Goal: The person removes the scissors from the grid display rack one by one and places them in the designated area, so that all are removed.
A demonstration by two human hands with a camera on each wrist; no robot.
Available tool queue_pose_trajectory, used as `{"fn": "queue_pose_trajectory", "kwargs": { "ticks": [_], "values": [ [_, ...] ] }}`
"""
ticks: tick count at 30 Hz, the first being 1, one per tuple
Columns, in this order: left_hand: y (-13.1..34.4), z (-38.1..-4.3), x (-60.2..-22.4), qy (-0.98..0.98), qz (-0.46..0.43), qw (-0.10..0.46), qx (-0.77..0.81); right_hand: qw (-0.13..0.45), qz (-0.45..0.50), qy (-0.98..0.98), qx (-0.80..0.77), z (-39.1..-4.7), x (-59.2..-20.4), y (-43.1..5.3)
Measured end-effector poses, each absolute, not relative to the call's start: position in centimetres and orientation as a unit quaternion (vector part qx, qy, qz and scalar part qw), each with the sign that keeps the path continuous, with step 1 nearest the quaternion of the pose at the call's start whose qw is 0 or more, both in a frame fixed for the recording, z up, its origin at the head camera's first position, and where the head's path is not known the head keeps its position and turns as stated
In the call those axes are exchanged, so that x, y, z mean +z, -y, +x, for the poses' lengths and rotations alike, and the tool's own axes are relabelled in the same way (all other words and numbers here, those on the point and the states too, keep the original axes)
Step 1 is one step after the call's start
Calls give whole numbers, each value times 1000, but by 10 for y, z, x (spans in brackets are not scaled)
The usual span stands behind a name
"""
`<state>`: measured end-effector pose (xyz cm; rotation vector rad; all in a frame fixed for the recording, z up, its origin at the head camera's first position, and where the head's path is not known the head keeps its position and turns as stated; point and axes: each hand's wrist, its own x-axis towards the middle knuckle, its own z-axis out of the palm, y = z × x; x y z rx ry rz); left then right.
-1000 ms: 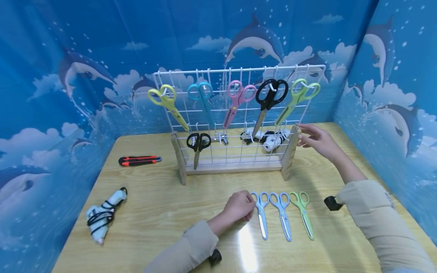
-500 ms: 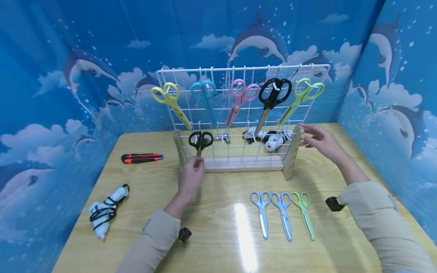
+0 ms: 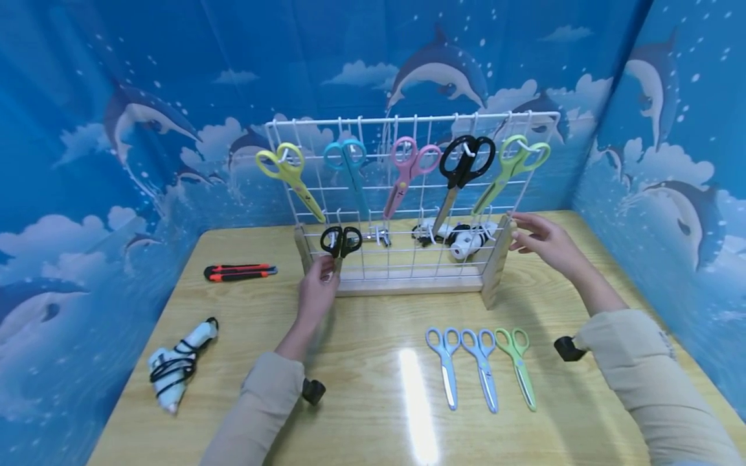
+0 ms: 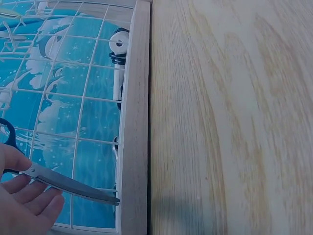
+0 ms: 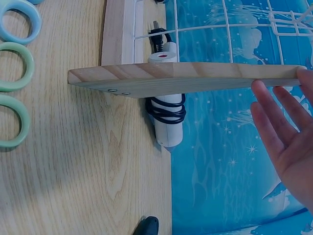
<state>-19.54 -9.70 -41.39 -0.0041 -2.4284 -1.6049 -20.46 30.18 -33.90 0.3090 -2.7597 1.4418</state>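
At my far left lay a white tool [image 3: 168, 390], off to the side, I think so it was out of the way. Behind it was the knife [image 3: 240, 272]. Next came my left hand [image 3: 316, 289], thumb and fingers pinching the small black scissors [image 3: 340, 243] just under the finger holes, maybe to stop them swinging. They were low on the rack's [image 3: 408, 287] left side, at my left fingertips and well apart from my right hand [image 3: 544, 243]. Above, five scissors [image 3: 402, 184] hung by their holes, so the points faced down. In front lay two blue scissors [image 3: 486, 378] and a green pair [image 3: 524, 375], side by side. My right fingers were loosely spread, touching the rack's wooden end [image 3: 495, 265], I guess to keep it steady.
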Motion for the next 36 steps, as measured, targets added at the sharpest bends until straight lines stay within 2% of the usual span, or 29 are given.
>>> {"fn": "queue_pose_trajectory", "kwargs": {
  "ticks": [9,16,24,30,34,36],
  "values": [
    [98,-199,-416,808,-22,139,-572,7,102,881,462,-205,-339,-302],
    [100,-198,-411,811,-11,100,-577,5,91,886,454,-204,-338,-301],
    [104,-191,-412,792,-45,91,-601,-1,89,887,454,-204,-338,-301],
    [100,-162,-387,797,-58,20,-601,5,90,884,458,-205,-339,-301],
    [95,-149,-393,794,-62,-20,-604,13,98,883,458,-205,-339,-302],
    [94,-149,-413,792,-66,-37,-606,15,101,884,456,-204,-339,-301]
  ]
}}
